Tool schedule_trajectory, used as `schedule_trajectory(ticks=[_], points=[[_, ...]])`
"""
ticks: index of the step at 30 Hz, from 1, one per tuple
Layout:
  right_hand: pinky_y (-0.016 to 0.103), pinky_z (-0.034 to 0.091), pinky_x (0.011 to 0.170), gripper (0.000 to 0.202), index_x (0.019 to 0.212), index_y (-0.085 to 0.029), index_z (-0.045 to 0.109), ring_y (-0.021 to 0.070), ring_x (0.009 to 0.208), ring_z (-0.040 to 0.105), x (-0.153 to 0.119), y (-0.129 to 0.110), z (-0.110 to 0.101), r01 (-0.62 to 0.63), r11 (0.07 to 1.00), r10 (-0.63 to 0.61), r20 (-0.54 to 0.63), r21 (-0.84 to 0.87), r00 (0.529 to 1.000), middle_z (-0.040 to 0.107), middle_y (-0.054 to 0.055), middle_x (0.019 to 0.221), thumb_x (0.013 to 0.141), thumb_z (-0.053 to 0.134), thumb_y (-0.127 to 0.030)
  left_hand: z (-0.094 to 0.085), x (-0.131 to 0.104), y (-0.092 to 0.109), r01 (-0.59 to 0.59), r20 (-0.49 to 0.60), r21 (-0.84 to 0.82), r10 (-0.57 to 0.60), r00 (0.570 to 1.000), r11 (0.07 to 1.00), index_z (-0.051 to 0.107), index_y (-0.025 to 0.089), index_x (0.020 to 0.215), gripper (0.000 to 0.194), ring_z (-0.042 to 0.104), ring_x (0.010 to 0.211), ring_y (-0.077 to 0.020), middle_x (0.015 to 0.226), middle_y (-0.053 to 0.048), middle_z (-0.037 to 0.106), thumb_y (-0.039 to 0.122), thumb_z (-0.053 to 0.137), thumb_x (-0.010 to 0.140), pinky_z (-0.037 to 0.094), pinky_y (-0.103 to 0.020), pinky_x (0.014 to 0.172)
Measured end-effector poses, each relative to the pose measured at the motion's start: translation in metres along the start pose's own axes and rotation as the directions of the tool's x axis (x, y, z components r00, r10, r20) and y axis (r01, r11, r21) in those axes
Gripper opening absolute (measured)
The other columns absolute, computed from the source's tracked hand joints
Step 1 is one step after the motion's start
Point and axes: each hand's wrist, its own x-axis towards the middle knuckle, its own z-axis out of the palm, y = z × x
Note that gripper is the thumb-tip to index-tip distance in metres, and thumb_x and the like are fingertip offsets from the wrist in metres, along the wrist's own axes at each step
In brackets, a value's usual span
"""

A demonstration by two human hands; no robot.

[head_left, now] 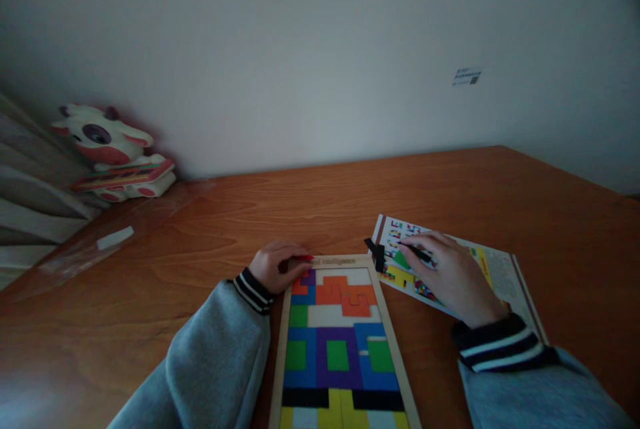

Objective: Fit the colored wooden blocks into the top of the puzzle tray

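A wooden puzzle frame [395, 349] lies in front of me, filled in part with flat coloured blocks, including an orange group [345, 294] and green pieces [337, 356]. My left hand [279, 268] rests at its top left corner, fingers closed on a small red piece [306, 257]. Over a printed sheet [505, 269] to the right, my right hand [445, 269] pinches a thin black piece [419, 252]. Other black pieces [379, 257] lie between the frame and the sheet. A green piece [401, 259] shows by the right fingertips; I cannot tell whether it is loose or printed.
A cow-shaped toy keyboard [123, 179] stands at the back left, beside a curtain [40, 196]. Clear tape and a white strip [115, 238] are on the wooden table [320, 206]. The wall behind carries a small label [467, 76].
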Motion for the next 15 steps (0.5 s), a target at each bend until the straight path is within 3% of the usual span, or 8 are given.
schedule_trajectory(ticks=[3, 8, 15], points=[[0.042, 0.048, 0.087, 0.017, 0.092, -0.021, 0.067, 0.0241, 0.095, 0.062, 0.001, -0.02, 0.001, 0.076, 0.993, -0.077, 0.01, 0.091, 0.997, 0.067, 0.007, 0.098, 0.09, 0.053, -0.03, 0.0, 0.001, 0.002, -0.083, -0.017, 0.018, 0.083, 0.996, 0.996, 0.07, 0.017, 0.099, 0.02, 0.068, 0.089, -0.0191, 0.097, -0.009, 0.073, 0.02, 0.058, 0.084, 0.056, -0.034, 0.081], [0.04, 0.048, 0.087, 0.013, 0.097, -0.023, 0.066, 0.0204, 0.094, 0.061, -0.002, -0.053, 0.004, 0.186, 0.95, -0.226, 0.141, 0.252, 0.964, 0.067, 0.005, 0.098, 0.089, 0.055, -0.022, 0.0, 0.0, 0.001, -0.149, -0.051, 0.062, 0.152, 0.987, 0.987, 0.069, 0.017, 0.104, 0.024, 0.067, 0.084, -0.0166, 0.093, -0.008, 0.072, 0.014, 0.053, 0.087, 0.056, -0.03, 0.076], [0.042, 0.046, 0.094, 0.026, 0.106, -0.025, 0.069, 0.0223, 0.106, 0.057, -0.01, -0.076, 0.015, 0.27, 0.906, -0.362, 0.267, 0.326, 0.893, 0.067, 0.005, 0.112, 0.082, 0.068, -0.036, 0.003, 0.0, 0.012, -0.271, -0.058, 0.085, 0.276, 0.959, 0.959, 0.067, 0.019, 0.108, 0.021, 0.067, 0.079, -0.0132, 0.091, -0.006, 0.072, 0.017, 0.055, 0.09, 0.057, -0.024, 0.073]])
